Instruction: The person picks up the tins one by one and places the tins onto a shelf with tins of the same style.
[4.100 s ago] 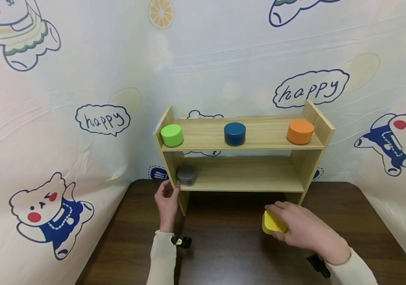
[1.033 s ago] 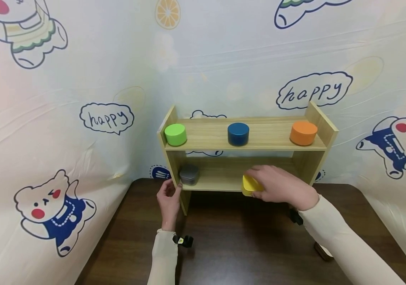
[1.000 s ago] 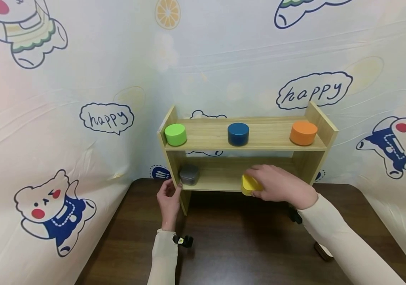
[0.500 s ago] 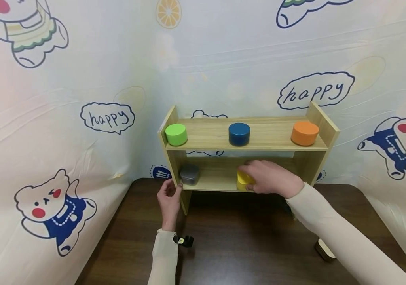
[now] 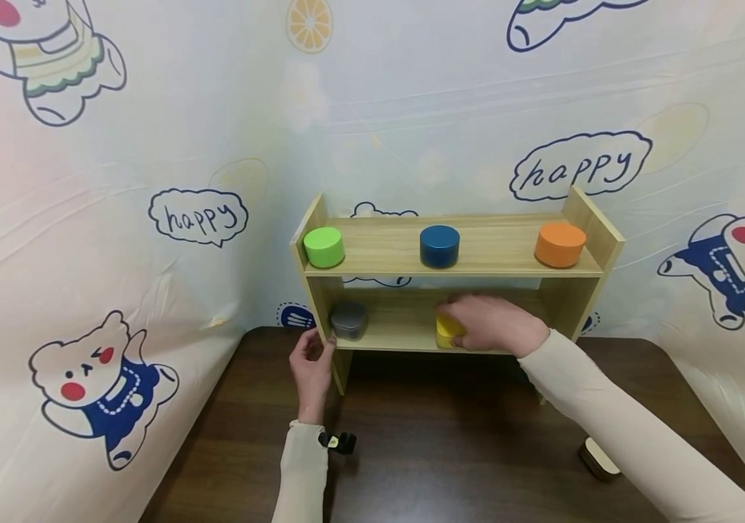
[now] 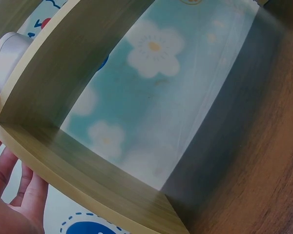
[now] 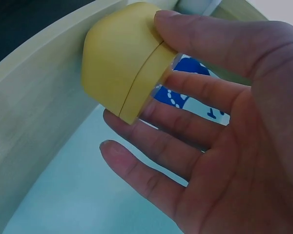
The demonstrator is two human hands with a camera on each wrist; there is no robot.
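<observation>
My right hand (image 5: 493, 319) holds a yellow box (image 5: 449, 330) with rounded corners at the middle of the lower shelf board, near its front edge. In the right wrist view the thumb lies on one side of the yellow box (image 7: 122, 58), the fingers on the other, and a seam runs round it. My left hand (image 5: 311, 372) pinches the left side panel of the wooden shelf (image 5: 385, 330) between thumb and fingers. A grey box (image 5: 349, 321) stands at the left end of that lower board, close to the left thumb.
On the upper board stand a round green box (image 5: 324, 247), a round blue box (image 5: 439, 246) and a round orange box (image 5: 560, 245). A dark box with a pale top (image 5: 600, 459) lies on the brown table (image 5: 425, 450), beside the right sleeve. Behind hangs a patterned cloth (image 5: 412, 109).
From in front of the shelf, my right hand has carried the yellow box up and leftward to the lower board. Over the last half second it has barely moved. My left hand keeps its place.
</observation>
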